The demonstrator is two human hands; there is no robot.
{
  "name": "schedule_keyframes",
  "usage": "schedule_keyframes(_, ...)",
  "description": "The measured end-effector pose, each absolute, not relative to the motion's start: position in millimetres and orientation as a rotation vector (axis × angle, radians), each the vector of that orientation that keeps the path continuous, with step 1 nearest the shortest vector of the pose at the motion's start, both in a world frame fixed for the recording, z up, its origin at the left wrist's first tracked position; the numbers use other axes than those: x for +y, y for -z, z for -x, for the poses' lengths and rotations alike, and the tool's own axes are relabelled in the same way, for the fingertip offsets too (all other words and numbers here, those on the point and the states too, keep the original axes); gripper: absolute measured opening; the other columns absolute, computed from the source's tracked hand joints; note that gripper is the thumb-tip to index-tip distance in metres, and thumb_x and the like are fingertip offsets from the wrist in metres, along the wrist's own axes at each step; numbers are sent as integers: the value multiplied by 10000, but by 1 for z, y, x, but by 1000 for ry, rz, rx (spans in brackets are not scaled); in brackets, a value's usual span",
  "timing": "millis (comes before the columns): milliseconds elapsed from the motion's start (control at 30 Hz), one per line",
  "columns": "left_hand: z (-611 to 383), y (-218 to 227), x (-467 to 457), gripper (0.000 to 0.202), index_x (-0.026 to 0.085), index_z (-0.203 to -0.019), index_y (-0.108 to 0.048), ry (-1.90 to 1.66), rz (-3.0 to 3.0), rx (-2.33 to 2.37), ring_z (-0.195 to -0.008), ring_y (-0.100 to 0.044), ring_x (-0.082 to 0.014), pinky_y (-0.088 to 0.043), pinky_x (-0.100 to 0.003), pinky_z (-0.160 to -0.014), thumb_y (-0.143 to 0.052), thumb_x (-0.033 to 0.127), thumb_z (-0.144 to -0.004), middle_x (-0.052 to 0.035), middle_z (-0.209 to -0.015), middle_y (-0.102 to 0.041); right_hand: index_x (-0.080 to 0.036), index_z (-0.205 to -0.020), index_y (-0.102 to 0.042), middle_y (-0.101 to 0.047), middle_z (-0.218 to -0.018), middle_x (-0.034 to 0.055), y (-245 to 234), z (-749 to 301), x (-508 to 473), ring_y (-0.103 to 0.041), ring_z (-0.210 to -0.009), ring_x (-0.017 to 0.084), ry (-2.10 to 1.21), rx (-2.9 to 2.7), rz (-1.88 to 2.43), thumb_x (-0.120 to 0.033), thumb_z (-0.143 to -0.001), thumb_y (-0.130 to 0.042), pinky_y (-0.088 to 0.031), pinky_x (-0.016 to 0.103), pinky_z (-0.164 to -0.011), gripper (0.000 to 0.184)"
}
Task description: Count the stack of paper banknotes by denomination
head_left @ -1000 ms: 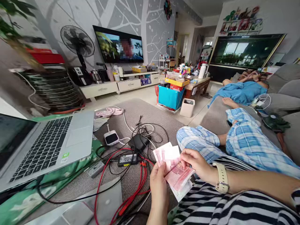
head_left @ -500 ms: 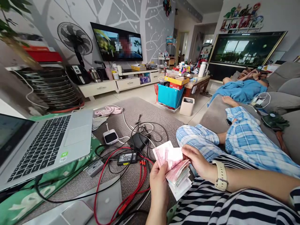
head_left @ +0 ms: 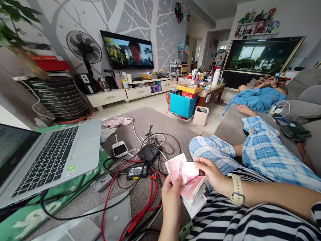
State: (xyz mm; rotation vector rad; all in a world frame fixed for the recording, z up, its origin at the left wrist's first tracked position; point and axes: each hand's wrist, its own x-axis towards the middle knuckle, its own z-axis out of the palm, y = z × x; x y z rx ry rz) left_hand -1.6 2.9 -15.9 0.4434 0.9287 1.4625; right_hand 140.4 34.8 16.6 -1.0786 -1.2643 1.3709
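A folded stack of pink banknotes [head_left: 193,189] is held over my lap. My left hand [head_left: 172,194] is closed around it from the left, thumb pressed on the top. Between the thumb and fingers of my right hand [head_left: 212,172], a banknote [head_left: 189,171] is pinched at its upper corner. Another note fans out to the upper left, and a pale note end pokes out below the stack. A cream watch [head_left: 236,190] is on my right wrist. My right fingertips partly hide behind the notes.
Left of my hands lie tangled black and red cables [head_left: 150,194], a black power adapter [head_left: 136,172] and a small white device [head_left: 119,149]. An open laptop [head_left: 85,144] rests on green cloth. On the sofa at right, another person lies under a blue cover [head_left: 255,97].
The camera view has tilted up slightly, so the scene sits a little lower. Both hands keep their hold; the pinched banknote has shifted only slightly.
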Motion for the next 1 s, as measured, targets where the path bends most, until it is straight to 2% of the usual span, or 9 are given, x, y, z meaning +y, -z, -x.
schedule_keyframes(167,1,9,2,264,143,-887,-670,-1462,-375,927,-739,-643,-186,-479,-297,-723,-670,300,-675,-53,-804,-698,-172,-628,-479,-379,-570,-48,-17,-140,36,-329,-534,95,-1352,-1263,1083,-359,-802,-587,-217,246,-508,277)
schedule_keyframes(233,1,9,3,256,135,-889,-679,-1498,-342,1017,-796,-646,-198,-481,-298,-742,-634,304,-703,-66,-842,-701,-172,-625,-477,-384,-568,-48,-16,-141,36,-333,-534,95,-1356,-1266,1080,-358,-808,-584,-218,247,-510,282)
schedule_keyframes(367,3,11,6,231,123,-876,-687,-1546,-318,1202,-1001,-605,-222,-462,-301,-838,-582,268,-730,-98,-1045,-676,-170,-622,-479,-389,-563,-49,-16,-141,37,-335,-532,93,-1379,-1264,1047,-351,-813,-587,-220,245,-510,284)
schedule_keyframes(467,5,7,5,249,120,-894,-688,-1522,-393,1223,-1021,-595,-225,-454,-297,-852,-561,273,-744,-99,-1048,-673,-166,-629,-494,-403,-569,-47,-17,-141,37,-346,-541,95,-1383,-1269,1013,-346,-813,-592,-233,243,-519,275)
schedule_keyframes(667,6,4,4,215,153,-866,-661,-1539,-448,1154,-894,-607,-186,-456,-252,-751,-572,300,-737,-45,-938,-676,-166,-625,-488,-406,-577,-44,-18,-140,37,-346,-554,96,-1375,-1279,1011,-374,-800,-607,-247,239,-528,297)
schedule_keyframes(1000,2,1,2,166,165,-778,-592,-1501,-377,928,-623,-588,-132,-456,-244,-634,-624,305,-695,6,-704,-646,-170,-619,-490,-398,-570,-45,-19,-140,34,-340,-549,95,-1390,-1286,1007,-385,-791,-620,-252,236,-519,305)
